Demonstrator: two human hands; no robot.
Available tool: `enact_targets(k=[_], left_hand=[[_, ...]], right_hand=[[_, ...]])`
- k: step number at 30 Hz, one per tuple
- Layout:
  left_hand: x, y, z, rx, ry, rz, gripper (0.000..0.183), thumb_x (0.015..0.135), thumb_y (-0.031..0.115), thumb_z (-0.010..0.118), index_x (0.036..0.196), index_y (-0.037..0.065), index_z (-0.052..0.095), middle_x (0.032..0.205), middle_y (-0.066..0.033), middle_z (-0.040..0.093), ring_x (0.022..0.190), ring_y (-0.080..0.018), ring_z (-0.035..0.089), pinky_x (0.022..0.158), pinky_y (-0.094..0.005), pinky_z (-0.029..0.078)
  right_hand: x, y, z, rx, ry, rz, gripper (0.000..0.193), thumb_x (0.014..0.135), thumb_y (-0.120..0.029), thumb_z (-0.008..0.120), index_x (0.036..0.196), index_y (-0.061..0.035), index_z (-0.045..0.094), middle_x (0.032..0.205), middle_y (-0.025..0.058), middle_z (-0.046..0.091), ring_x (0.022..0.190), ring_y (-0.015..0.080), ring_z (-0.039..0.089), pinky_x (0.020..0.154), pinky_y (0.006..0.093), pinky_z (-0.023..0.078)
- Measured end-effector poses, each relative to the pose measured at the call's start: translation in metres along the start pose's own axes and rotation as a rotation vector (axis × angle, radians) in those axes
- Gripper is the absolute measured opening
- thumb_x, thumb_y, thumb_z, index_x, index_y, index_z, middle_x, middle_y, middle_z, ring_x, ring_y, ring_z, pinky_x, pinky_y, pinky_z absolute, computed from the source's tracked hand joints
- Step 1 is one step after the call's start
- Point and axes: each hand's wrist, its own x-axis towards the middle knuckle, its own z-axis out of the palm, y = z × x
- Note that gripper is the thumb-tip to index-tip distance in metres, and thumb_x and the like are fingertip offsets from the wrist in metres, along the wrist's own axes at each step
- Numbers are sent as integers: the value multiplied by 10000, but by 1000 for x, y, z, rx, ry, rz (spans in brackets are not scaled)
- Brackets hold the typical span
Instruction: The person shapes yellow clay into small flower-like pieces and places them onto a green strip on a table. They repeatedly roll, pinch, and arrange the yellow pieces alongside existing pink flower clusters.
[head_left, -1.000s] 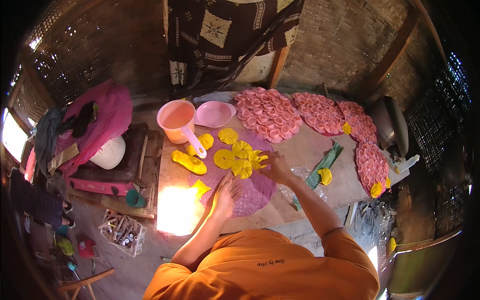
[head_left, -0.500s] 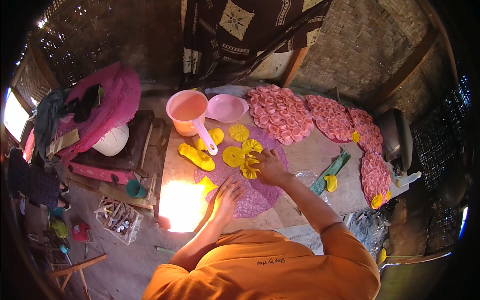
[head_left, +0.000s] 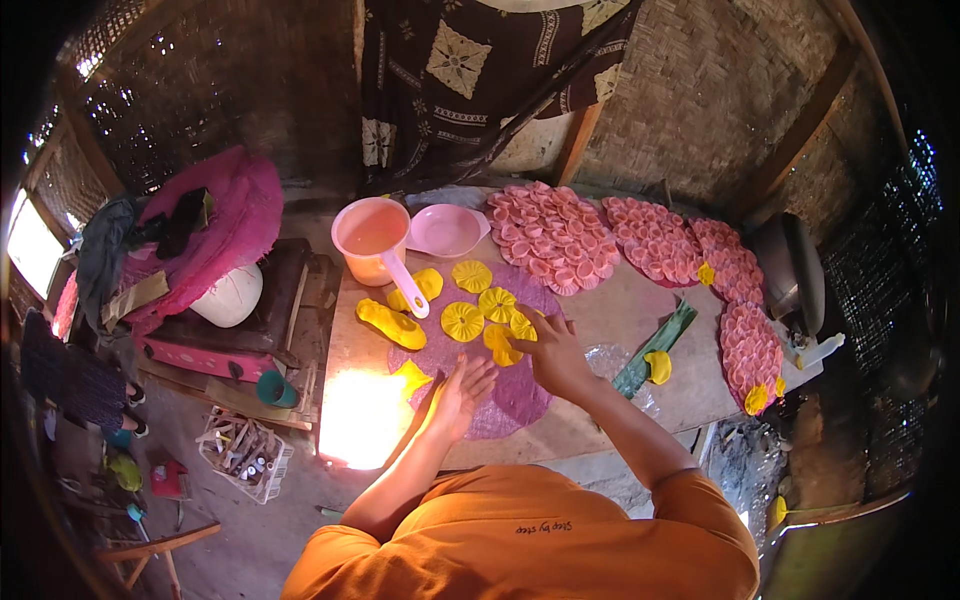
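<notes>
Wooden tabletop (head_left: pixel 605 325) sunlit at lower left of centre. Yellow pleated discs (head_left: pixel 462 322) laid on purple mesh mat (head_left: pixel 505 408), mid-frame. Right-hand fingers (head_left: pixel 533 318) part-curled over two discs; grip cannot be told. Left hand (head_left: pixel 464 395) spread nearly flat, nothing held. Pink cup-shaped pieces (head_left: pixel 555 238) massed upper right of centre.

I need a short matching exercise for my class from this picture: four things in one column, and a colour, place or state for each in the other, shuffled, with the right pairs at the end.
Column 1
1. Yellow discs
2. Green cup
3. Long-handled dipper
4. Right hand

Column 2
A. Off to the left of the table
B. Held out at the right side of the discs
C. Pleated, on the purple mesh
D. Peach-coloured, left of the pink bowl

Right pairs: 1-C, 2-A, 3-D, 4-B
</notes>
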Motion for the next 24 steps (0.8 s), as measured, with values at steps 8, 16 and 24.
enact_targets(k=[8, 16, 24], left_hand=[[9, -16, 40, 535, -97, 168, 267, 964, 178, 632, 1156, -7, 607, 1054, -47, 674, 969, -124, 644, 865, -270, 518], [8, -30, 60, 928, -186, 348, 278, 883, -2, 649, 1155, -48, 607, 1017, -55, 694, 908, -113, 659, 797, -264, 521], [12, -43, 79, 1287, -266, 414, 316, 858, -30, 652, 1169, -55, 602, 1040, -61, 703, 936, -123, 672, 818, -265, 522]], right_hand=[[-58, -28, -2, -183, 63, -41, 563, 781, -44, 598, 1316, -217, 586, 1508, 127, 361, 1152, 355, 497, 915, 463, 422], [-100, -5, -2, 392, 69, 251, 556, 803, 13, 551, 1292, -242, 619, 1468, 153, 409, 1114, 393, 510, 945, 512, 399], [-121, 13, 7, 756, 138, 294, 486, 804, 44, 564, 1231, -176, 636, 1444, 186, 418, 1222, 402, 480, 1001, 499, 408]])
